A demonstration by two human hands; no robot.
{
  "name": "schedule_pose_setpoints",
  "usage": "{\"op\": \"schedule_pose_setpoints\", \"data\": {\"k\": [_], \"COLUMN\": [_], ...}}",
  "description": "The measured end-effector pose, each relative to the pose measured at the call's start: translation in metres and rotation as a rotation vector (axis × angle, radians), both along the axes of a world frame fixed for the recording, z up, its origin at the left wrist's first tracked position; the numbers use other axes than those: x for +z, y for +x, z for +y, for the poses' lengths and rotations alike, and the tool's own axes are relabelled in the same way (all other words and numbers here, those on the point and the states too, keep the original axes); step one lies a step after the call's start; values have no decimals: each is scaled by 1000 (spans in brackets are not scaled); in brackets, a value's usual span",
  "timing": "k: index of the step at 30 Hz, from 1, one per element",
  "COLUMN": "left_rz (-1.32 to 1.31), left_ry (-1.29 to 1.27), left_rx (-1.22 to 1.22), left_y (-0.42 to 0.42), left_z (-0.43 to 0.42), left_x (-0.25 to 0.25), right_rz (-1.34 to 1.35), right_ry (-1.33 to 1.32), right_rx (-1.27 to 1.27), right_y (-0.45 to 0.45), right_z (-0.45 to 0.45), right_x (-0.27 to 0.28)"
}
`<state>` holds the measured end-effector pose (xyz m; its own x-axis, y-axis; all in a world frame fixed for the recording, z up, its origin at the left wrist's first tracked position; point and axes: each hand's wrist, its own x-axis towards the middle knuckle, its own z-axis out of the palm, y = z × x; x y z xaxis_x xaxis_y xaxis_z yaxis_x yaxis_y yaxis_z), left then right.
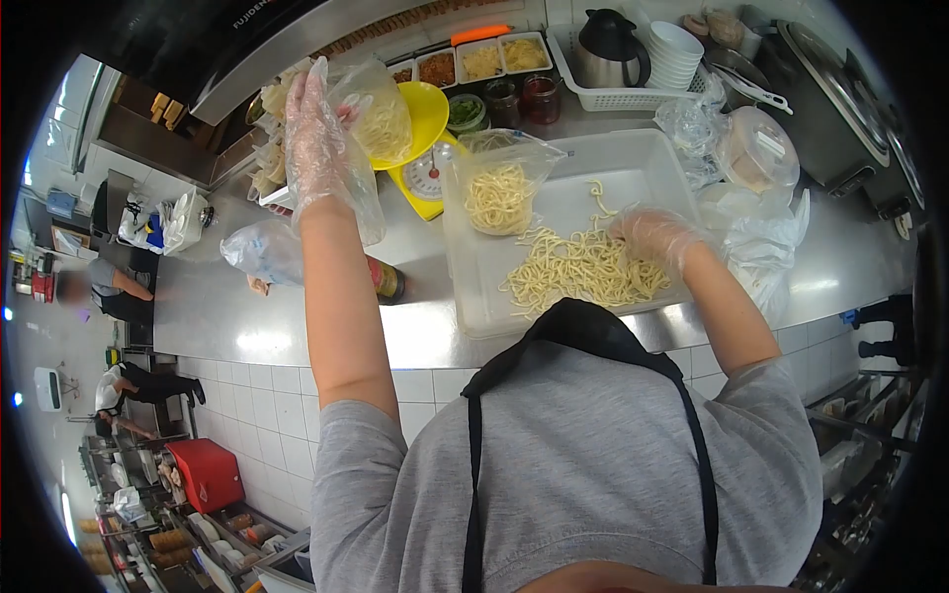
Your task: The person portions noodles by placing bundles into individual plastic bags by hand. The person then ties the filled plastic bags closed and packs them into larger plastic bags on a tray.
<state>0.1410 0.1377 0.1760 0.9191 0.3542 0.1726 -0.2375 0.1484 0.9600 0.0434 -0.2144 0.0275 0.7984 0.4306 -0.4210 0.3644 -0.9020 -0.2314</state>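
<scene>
My left hand, in a clear plastic glove, reaches up over the left of the counter with its fingers stretched out. Beside it is a clear bag of noodles on the yellow dish of a yellow kitchen scale. My right hand, gloved too, is down in the loose noodles, its fingers curled at the pile and partly hidden. The noodles lie in a wide translucent plastic tub. A second bag of noodles rests at the tub's left side.
Behind the scale stand containers of toppings and small jars. A white basket holds a jug and stacked bowls. Plastic bags lie right of the tub, and a bottle lies by my left forearm.
</scene>
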Motion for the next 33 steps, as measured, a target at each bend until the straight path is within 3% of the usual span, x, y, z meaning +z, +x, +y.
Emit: {"op": "schedule_pose_setpoints", "data": {"k": [5, 7, 11, 14, 16, 19, 21, 22, 25, 27, 29, 31, 33], "left_rz": [106, 49, -65, -199, -199, -206, -210, -209, -48, 101, 166, 231, 243], "left_ry": [132, 9, -91, -313, -289, -339, -441, -444, -457, -445, -412, -381, -367], "left_rx": [23, -153, -147, -217, -199, -237, -493, -493, -633, -700, -644, -584, -643], "left_y": [1, 20, 20, -27, -65, -110, -121, -121, -117, -115, -122, -128, -133], "left_z": [6, 27, 21, 3, -20, -52, -57, -59, -59, -60, -69, -74, -76], "left_x": [1, -17, -17, 6, 29, 43, 40, 35, -1, -27, -43, -48, -50], "right_rz": [-169, -359, -487, -607, -698, -764, -715, -928, -920, -784, -1030, -759, -736], "right_ry": [174, 393, 425, 532, 574, 610, 710, 586, 592, 1053, 828, 563, 179], "right_rx": [-3, 85, 13, -46, -146, -78, -80, 76, -43, -138, -94, -228, 90], "right_y": [1, 3, 0, -5, -9, -3, 1, -4, -8, -3, -4, 15, 25], "right_z": [6, 1, -8, -19, -24, -32, -33, -28, -21, -17, -14, -20, -8], "right_x": [46, 67, 123, 152, 162, 168, 176, 193, 217, 221, 217, 189, 161]}}
